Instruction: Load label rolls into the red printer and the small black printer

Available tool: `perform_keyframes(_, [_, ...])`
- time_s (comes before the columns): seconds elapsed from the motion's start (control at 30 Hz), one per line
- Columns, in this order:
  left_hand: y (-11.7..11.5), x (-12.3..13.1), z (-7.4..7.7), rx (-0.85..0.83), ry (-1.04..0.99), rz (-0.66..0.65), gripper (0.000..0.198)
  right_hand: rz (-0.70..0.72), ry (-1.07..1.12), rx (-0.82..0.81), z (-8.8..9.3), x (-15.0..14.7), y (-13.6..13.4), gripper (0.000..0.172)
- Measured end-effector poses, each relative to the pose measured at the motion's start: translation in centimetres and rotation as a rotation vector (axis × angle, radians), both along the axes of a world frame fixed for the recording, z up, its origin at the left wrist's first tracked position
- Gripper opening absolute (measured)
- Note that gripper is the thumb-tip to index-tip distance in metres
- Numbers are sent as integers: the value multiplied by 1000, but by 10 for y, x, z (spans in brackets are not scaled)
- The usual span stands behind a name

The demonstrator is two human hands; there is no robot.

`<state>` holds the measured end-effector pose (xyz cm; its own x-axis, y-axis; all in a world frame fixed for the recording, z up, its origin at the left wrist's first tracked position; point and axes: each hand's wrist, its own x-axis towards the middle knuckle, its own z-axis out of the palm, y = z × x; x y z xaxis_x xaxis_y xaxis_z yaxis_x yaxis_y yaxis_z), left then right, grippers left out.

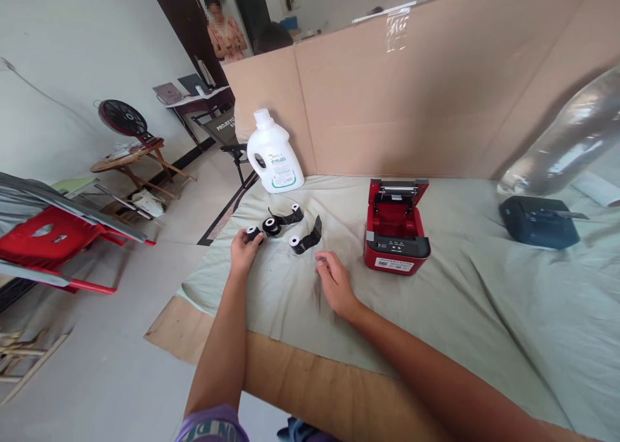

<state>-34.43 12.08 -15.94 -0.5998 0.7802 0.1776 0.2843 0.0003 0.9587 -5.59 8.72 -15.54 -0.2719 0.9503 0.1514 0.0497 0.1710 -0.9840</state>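
My left hand (242, 253) is closed around a small black roll with a white core (254, 234) at the left of the cloth. Just beyond it stands another black roll (272, 226), and behind that a third roll (295, 213) trails a loose black strip. A separate roll (295, 243) with a crinkled black strip unrolled to the right lies between my hands. My right hand (335, 282) hovers low over the cloth, its fingers loosely bent with nothing visible in them. To its right sits a red and black label printer (397, 262) with its lid raised; its inner bay shows.
A white detergent jug (278, 161) stands at the back left before a cardboard wall (402, 106). On the right are a dark box-shaped device (537, 222) and a clear inflated plastic bag (562, 138). A person (225, 38) stands beyond the cardboard.
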Motion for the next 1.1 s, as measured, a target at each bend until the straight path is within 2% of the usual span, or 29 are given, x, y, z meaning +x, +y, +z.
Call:
perform_keyframes(0.2, [1,-9,-7,-2,77,34,46,6,-11,-5,0,0,1,21])
perform_keyframes(0.5, [4,-1,0,-121,270,174,44,11,-27,5,0,-1,1,20])
perform_keyframes(0.7, [3,-1,-3,-234,345,142,41,11,-36,12,-2,-2,2,20])
perform_keyframes(0.87, [-1,-2,-5,-351,425,158,47,5,-31,27,-3,-2,2,20])
perform_keyframes(1.0, [-9,-1,7,-381,470,227,71,5,-22,29,-3,-2,2,19])
perform_keyframes(1.07, [-18,2,20,-284,482,275,80,1,-15,33,-3,-2,2,19])
perform_keyframes(1.1, [-24,6,29,-204,501,307,78,-2,-13,36,-3,-2,2,20])
